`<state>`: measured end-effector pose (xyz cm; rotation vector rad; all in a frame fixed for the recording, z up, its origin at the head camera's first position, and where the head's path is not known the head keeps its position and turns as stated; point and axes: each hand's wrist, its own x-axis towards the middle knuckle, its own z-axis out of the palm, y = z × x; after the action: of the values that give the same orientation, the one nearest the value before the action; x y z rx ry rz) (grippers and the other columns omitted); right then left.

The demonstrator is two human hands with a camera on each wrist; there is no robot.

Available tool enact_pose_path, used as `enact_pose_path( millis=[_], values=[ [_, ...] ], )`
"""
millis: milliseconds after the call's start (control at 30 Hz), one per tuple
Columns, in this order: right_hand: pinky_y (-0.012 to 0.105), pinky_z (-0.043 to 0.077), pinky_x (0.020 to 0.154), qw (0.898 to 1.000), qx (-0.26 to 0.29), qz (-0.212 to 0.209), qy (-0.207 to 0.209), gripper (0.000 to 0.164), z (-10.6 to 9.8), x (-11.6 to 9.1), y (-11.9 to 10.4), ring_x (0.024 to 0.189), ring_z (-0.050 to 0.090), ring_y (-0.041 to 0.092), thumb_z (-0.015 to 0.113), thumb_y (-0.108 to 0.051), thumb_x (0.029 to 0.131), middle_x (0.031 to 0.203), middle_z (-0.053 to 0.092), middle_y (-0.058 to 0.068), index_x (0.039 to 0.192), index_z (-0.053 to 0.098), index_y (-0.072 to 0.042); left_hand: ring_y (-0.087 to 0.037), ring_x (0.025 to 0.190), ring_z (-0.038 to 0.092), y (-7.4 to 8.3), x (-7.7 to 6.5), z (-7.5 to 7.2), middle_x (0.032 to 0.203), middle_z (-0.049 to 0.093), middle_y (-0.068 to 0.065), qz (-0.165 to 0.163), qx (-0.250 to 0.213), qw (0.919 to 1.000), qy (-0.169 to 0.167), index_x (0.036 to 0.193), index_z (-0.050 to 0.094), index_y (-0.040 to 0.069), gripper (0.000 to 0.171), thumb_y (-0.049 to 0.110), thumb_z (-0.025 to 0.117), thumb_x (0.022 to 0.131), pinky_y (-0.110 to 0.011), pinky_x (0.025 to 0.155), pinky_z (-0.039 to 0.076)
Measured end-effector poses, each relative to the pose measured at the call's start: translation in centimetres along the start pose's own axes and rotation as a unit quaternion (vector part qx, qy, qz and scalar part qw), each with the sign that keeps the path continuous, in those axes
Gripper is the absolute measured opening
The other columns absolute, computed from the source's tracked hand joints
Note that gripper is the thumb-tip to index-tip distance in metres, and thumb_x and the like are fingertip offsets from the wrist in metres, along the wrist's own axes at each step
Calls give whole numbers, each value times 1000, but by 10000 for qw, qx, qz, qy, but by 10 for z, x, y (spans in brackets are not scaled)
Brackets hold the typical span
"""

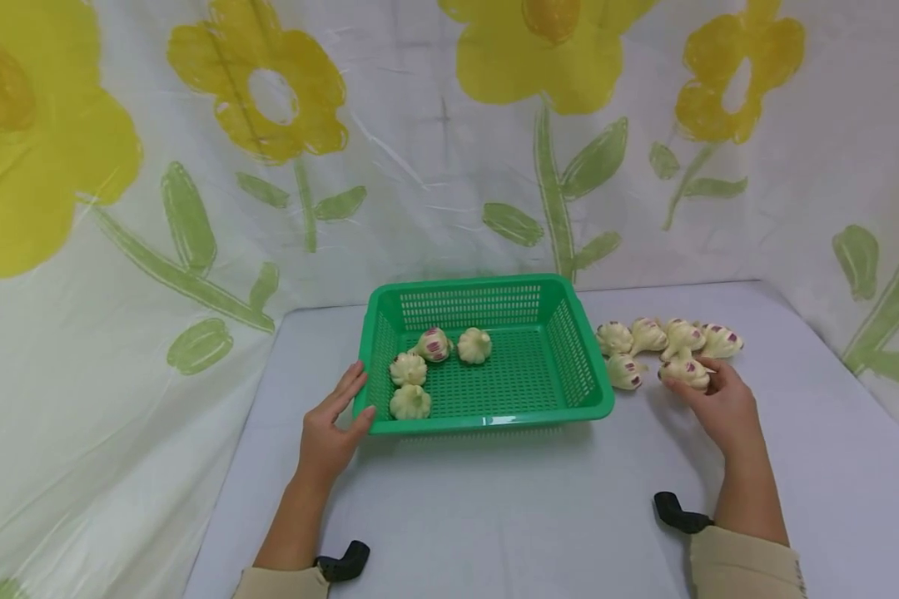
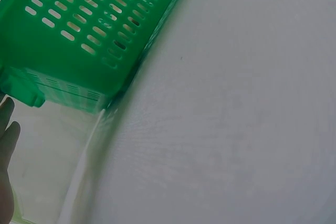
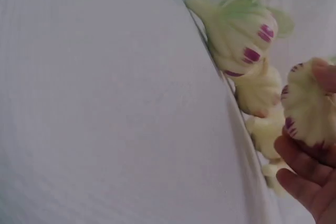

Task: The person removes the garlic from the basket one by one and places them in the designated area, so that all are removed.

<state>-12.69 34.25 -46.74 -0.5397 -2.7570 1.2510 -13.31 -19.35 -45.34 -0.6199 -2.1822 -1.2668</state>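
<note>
Garlic bulb [image 1: 684, 374] sits between the thumb and curled fingers of the right hand [image 1: 724, 408], beside five other bulbs [image 1: 648, 335] right of the perforated green basket [image 1: 434, 426]; left hand [image 1: 331, 428], fingers spread and nearly straight, touches the basket's left rim; four more bulbs [image 1: 475, 346] lie inside

Left hand [image 1: 328, 439]: mostly cut off by the left edge of the left wrist view.
Green basket [image 2: 68, 64]: cropped there too, its inside hidden (what shows through the slots is too small to tell).
Held bulb [image 3: 308, 106]: partly covered by the right hand [image 1: 728, 413]; both cut off by the right wrist view's edge.
Loose bulbs [image 3: 236, 38]: blurred there, the farthest partly behind fingers.
Sleeves [image 1: 745, 570]: cut off at the head view's bottom.
</note>
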Motion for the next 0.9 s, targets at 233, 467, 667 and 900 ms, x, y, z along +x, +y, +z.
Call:
enact_pose_path(
  millis=[233,467,667,900],
  values=[
    [36,42,75,9948,-478,-255,-861,86,1,9,9,108,47,37,63,-58,89,130,49,27,150,36,-5,-38,131,51,1,0,-1,134,55,-30,-82,20,10000,-41,124,60,-14,48,-8,71,78,-13,108,36],
    [38,45,78,9927,-556,-488,-954,88,4,14,10,108,49,36,65,-55,89,132,50,29,153,31,-6,-29,136,49,-27,-9,3,140,55,-23,-67,52,9999,-100,130,60,-7,51,-3,72,80,-13,109,35],
    [55,45,94,9941,-76,-299,-1040,92,6,15,11,129,42,48,67,-52,89,149,34,36,155,22,-4,-18,139,46,-41,-13,4,145,53,-11,-72,36,9999,-151,135,59,3,53,6,72,84,-16,110,36],
    [44,46,88,9957,-10,-274,-890,87,9,14,10,126,44,43,62,-55,91,147,40,30,152,29,-3,-24,136,49,-39,-12,6,142,55,-17,21,73,10000,-34,132,60,-1,53,-1,73,80,-14,109,36]
  ],
)
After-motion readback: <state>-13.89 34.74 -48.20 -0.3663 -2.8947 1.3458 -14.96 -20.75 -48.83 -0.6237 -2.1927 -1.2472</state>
